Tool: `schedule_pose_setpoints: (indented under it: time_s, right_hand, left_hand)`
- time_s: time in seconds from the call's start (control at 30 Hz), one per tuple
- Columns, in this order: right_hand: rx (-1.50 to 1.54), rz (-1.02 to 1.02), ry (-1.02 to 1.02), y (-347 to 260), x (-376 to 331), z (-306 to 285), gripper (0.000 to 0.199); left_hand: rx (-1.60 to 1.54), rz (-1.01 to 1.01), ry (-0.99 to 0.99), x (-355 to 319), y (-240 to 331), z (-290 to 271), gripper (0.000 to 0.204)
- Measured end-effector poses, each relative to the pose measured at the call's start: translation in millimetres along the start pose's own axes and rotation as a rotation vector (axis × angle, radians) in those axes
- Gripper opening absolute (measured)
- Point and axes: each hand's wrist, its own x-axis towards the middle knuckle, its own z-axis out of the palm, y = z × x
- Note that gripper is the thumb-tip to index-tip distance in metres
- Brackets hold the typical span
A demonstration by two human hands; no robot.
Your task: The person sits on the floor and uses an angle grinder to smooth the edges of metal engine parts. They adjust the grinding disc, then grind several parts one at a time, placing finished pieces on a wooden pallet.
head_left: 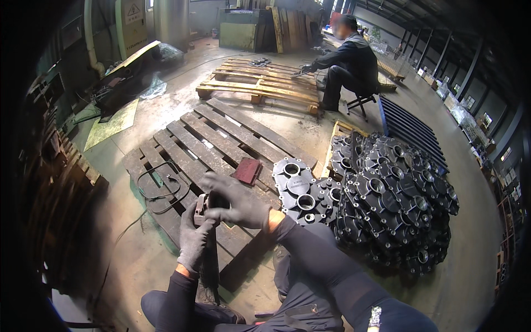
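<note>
My left hand [193,239], in a grey glove, is closed around a small dark metal piece [199,210] above the near edge of a dark wooden pallet [182,133]. The kind of piece cannot be made out, as the fingers cover much of it. Reaching in from the right, my gloved right hand [238,203] is right beside the piece. Its fingers and thumb are apart in a curve and slightly blurred; whether they touch the piece is unclear. A dark red rectangular block [248,171] lies on the slats just beyond that hand.
Black cast housings with round holes [381,193] are piled at the right; one housing [298,185] leans at the pallet's edge. A looped black cable [163,188] lies on the left slats. Farther back, a seated co-worker [348,63] reaches over a lighter pallet [260,83].
</note>
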Motion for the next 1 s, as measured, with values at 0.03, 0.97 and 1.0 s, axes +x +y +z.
schedule_pose_setpoints:
  time_s: [0.03, 0.97, 1.0]
  right_hand:
    - [0.017, 0.125, 0.169, 9, -4, 13, 0.088]
    - [-0.187, 0.158, 0.451, 7, 6, 78, 0.043]
    - [-0.188, 0.182, 0.442, 12, 3, 82, 0.043]
  left_hand:
    - [-0.109, -0.065, -0.027, -1, 2, 4, 0.071]
    - [-0.024, 0.017, -0.044, -4, -5, 11, 0.062]
    - [-0.027, 0.015, -0.039, -6, -7, 13, 0.062]
